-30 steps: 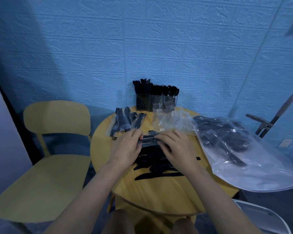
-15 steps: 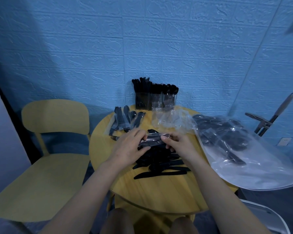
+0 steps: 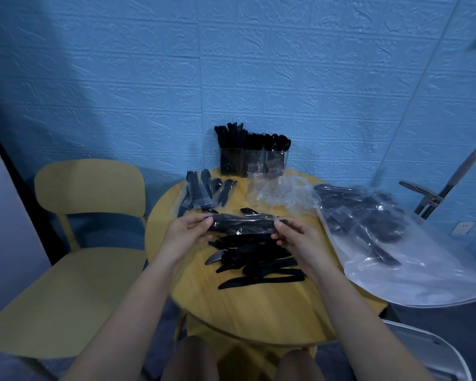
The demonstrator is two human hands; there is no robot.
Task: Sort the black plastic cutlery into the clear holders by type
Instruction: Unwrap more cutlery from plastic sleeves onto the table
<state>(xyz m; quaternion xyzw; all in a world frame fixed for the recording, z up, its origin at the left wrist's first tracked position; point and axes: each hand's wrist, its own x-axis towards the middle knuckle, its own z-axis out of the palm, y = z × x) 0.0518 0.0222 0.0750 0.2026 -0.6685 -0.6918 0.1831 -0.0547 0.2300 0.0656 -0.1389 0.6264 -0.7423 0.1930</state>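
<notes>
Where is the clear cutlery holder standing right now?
In the head view the clear holder stands at the round table's far edge against the blue wall, centre, just behind the crumpled empty wrappers.

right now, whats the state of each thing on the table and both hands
wrapped cutlery packet: sealed, held level above the table
left hand: pinches the packet's left end
right hand: pinches its right end
loose cutlery pile: unwrapped, lying flat
clear holders: upright, filled
big clear bag: lying flat, cutlery inside
empty wrappers: crumpled
</notes>
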